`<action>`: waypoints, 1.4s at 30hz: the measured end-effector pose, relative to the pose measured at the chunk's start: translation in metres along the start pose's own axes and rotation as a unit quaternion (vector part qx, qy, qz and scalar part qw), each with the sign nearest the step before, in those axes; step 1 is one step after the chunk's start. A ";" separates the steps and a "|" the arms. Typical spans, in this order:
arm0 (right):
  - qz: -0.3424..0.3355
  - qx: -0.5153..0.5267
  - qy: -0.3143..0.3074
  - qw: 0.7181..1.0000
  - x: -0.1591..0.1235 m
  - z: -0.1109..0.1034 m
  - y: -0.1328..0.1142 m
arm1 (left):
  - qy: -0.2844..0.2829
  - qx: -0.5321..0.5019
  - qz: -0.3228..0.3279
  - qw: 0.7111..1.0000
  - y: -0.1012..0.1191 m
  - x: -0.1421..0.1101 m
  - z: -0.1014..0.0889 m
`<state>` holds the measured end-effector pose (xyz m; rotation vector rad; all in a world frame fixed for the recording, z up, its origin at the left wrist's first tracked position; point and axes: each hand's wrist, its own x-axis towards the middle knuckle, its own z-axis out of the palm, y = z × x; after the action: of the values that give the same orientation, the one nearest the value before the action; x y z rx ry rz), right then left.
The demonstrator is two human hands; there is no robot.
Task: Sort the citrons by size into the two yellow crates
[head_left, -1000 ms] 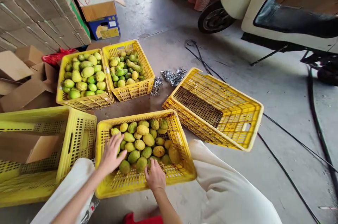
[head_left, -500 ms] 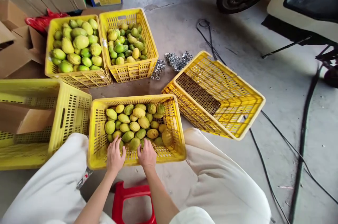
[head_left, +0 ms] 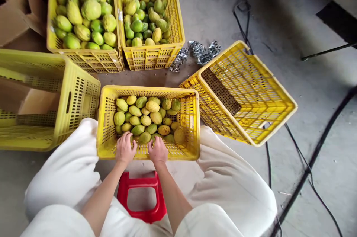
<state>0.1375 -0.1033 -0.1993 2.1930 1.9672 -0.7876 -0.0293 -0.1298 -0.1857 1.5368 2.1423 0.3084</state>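
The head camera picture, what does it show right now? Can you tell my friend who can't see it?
Two bare hands, left and right, reach into a yellow crate of green and yellow fruit. Two fuller fruit crates stand behind it, a crate with cardboard is on the left, and a tilted empty crate is on the right.

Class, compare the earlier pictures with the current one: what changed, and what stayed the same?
The left hand moved from the fruit's left side toward the wearer, nearer the right hand. Both hands are now at the near row of fruit; no grasp or release is clear. The fruit's crate and the slanted crate beside it stayed put.
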 end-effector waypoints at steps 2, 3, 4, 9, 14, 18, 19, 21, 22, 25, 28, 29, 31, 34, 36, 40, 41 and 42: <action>-0.001 -0.004 0.000 1.000 0.000 0.000 0.000 | 0.008 0.014 0.009 1.000 -0.001 0.000 0.003; -0.002 -0.006 0.000 1.000 0.000 -0.001 0.000 | 0.009 0.019 0.012 1.000 -0.002 0.000 0.004; -0.002 -0.007 0.000 1.000 0.000 -0.001 0.000 | 0.008 0.024 0.015 1.000 -0.002 0.000 0.004; -0.003 -0.010 0.004 1.000 0.000 -0.001 0.001 | -0.008 0.035 0.016 0.999 0.000 0.000 0.004; -0.007 -0.015 0.000 1.000 0.000 0.000 0.003 | -0.030 0.045 0.005 0.999 0.003 0.001 0.001; -0.007 -0.010 -0.006 1.000 0.000 -0.001 0.004 | -0.049 0.051 -0.004 0.997 0.007 0.002 -0.001; -0.005 -0.007 -0.009 1.000 0.000 -0.001 0.003 | -0.053 0.052 -0.006 0.997 0.007 0.002 -0.002; -0.001 -0.003 -0.016 1.000 0.000 -0.003 0.003 | -0.058 0.054 -0.012 0.997 0.009 0.002 -0.003; 0.001 -0.002 -0.020 1.000 0.001 -0.004 0.003 | -0.059 0.055 -0.014 0.997 0.009 0.002 -0.003; 0.004 -0.002 -0.028 1.000 0.001 -0.005 0.002 | -0.063 0.056 -0.017 0.996 0.010 0.003 -0.004; 0.007 -0.004 -0.030 1.000 0.001 -0.006 0.002 | -0.064 0.058 -0.017 0.996 0.010 0.003 -0.005; 0.008 -0.005 -0.030 0.999 0.001 -0.005 0.002 | -0.064 0.059 -0.017 0.996 0.010 0.003 -0.005; 0.011 -0.006 -0.031 0.999 0.001 -0.005 0.001 | -0.066 0.062 -0.018 0.996 0.011 0.003 -0.005; 0.014 -0.007 -0.030 0.999 0.000 -0.005 0.001 | -0.070 0.065 -0.020 0.995 0.011 0.003 -0.006; 0.014 -0.008 -0.030 0.999 0.000 -0.005 0.001 | -0.073 0.066 -0.022 0.995 0.012 0.003 -0.006; 0.016 -0.009 -0.032 0.999 0.000 -0.005 0.001 | -0.082 0.066 -0.026 0.994 0.013 0.004 -0.008; 0.016 -0.010 -0.033 0.999 0.000 -0.005 0.001 | -0.085 0.065 -0.028 0.994 0.014 0.004 -0.008; 0.016 -0.010 -0.033 0.999 0.000 -0.005 0.001 | -0.088 0.065 -0.029 0.994 0.014 0.004 -0.008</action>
<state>0.1396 -0.1012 -0.1953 2.1524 1.8957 -0.8206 -0.0230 -0.1207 -0.1733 1.5086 2.0982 0.0115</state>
